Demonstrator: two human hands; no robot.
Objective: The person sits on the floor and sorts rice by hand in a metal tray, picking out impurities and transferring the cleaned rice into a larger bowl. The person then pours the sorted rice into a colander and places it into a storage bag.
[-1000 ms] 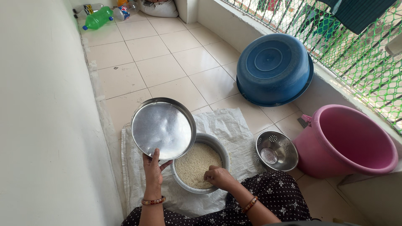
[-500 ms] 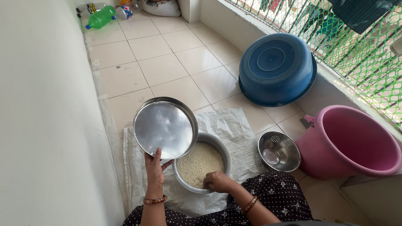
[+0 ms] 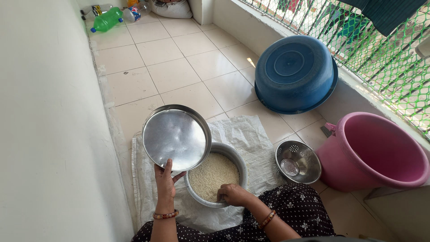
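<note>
- The left hand (image 3: 165, 183) is closed on the rim of a tilted steel plate (image 3: 176, 136).
- The right hand (image 3: 233, 194) is curled, fingers dug into rice (image 3: 210, 174) in a steel bowl (image 3: 240, 162).

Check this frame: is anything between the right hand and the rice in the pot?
Nothing visible. The right hand already rests inside the steel pot, fingers down on the rice. The left hand holds the steel plate tilted, overlapping only the pot's far-left rim.
</note>
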